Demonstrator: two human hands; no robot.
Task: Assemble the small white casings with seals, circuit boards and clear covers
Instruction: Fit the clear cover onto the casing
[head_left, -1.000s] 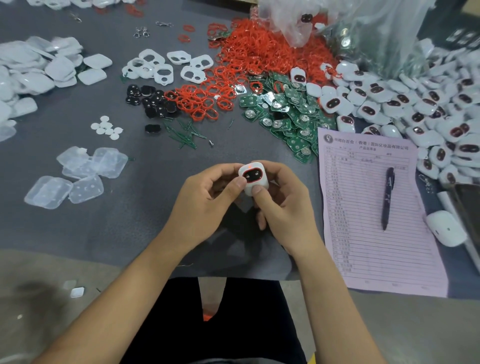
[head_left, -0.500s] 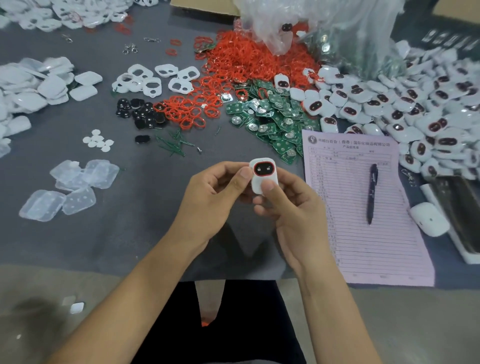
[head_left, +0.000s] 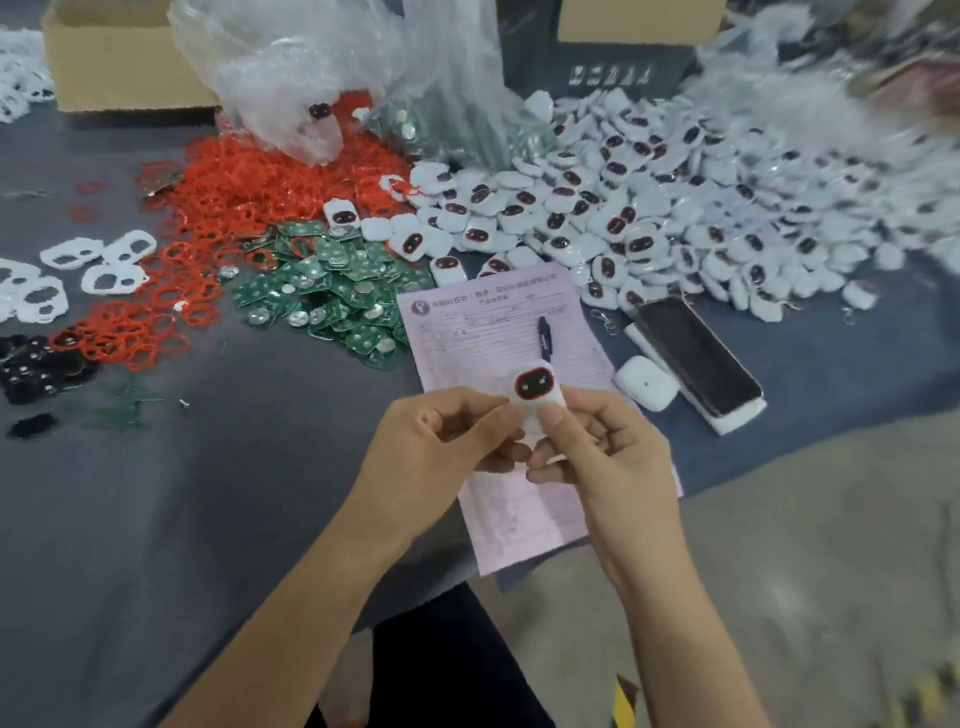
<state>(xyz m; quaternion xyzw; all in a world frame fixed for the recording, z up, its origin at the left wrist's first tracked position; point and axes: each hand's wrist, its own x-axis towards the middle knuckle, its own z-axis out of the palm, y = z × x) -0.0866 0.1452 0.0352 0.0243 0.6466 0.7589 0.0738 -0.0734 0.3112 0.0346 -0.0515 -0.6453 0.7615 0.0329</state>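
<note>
Together, left hand (head_left: 441, 447) and right hand (head_left: 597, 457) pinch the white casing (head_left: 535, 389) between thumbs, above both.

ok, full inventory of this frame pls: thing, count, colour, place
casing: one, white with red seal, held above the form
casings pile: many, white, far right
seals: heap, red, far centre-left
boards: pile, green, centre
frames: several, white, left
black parts: cluster, black, left edge
form: one, pink, centre, under pen
pen: one, dark, on form
phone: one, black, right of form
pod: one, white, beside phone
bags: clear, count unclear, far centre
boxes: two, brown, far edge
table: grey
left hand: pinches casing
right hand: pinches casing
</note>
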